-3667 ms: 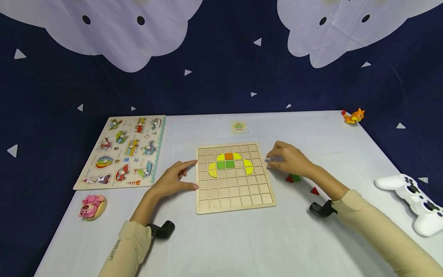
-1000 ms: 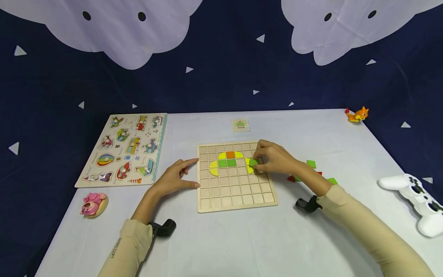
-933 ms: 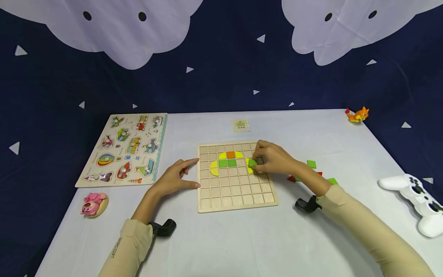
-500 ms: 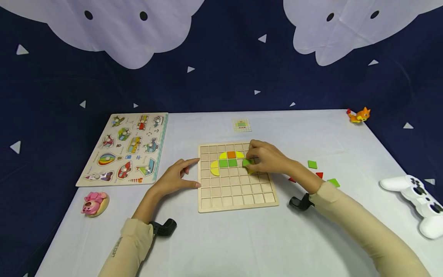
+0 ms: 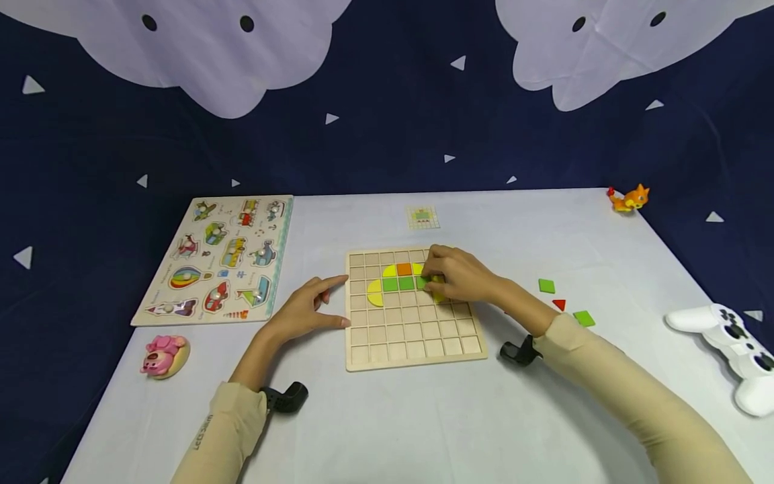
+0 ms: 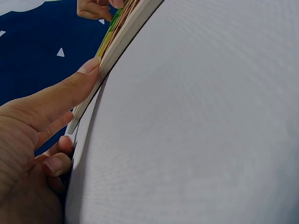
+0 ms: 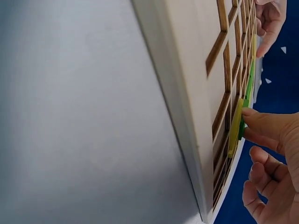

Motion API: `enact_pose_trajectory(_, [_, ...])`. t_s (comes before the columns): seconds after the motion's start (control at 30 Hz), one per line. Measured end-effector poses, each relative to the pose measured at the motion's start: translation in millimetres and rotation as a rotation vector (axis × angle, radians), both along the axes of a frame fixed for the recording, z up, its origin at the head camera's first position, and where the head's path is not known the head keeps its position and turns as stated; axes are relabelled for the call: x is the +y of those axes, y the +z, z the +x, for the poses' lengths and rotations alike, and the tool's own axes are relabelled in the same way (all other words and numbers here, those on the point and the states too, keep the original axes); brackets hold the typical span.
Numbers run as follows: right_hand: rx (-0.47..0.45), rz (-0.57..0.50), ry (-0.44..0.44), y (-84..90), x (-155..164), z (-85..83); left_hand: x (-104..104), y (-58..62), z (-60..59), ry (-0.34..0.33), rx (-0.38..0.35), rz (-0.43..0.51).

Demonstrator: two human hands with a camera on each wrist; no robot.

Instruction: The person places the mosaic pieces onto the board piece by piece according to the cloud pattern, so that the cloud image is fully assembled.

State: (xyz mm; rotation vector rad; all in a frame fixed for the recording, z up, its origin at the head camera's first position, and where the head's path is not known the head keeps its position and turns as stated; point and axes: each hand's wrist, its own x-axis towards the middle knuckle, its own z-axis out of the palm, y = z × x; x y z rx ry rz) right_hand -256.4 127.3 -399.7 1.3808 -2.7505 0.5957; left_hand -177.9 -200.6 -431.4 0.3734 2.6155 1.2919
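Green, the square tile point(image 5: 422, 282) sat pinched in the fingers point(image 7: 261, 122) of the right hand point(image 5: 461, 277), low over the wooden grid board point(image 5: 414, 336), just right of the two green squares point(image 5: 397, 284) already set in their cells. Being square, it had no long axis. The left hand point(image 5: 302, 310) was farther off, fingers straight, pressing the board's left edge. Spare green and red pieces point(image 5: 559, 304) lay right on the counter point(image 5: 423, 417).
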Motion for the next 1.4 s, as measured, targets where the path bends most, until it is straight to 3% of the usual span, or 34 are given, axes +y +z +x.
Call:
enact_pose_trajectory(0.37, [-0.126, 0.006, -0.042, 0.9, -1.6, -4.7, 1.0, 0.7, 0.1, -0.005, -0.014, 0.002])
enact_pose_trajectory(0.63, [-0.103, 0.007, -0.070, 3.4, 6.9, -0.1, 1.9, -0.3, 1.2, -0.004, -0.015, 0.009])
enact_pose_trajectory(0.87, [-0.103, -0.035, -0.144, 2.8, 40.6, 6.6, 1.1, 0.8, 0.8, -0.006, -0.007, -0.010])
enact_pose_trajectory(1.4, [-0.081, -0.020, -0.257, -3.6, 121.2, 32.2, 1.2, 1.5, 1.6, -0.007, -0.006, -0.009])
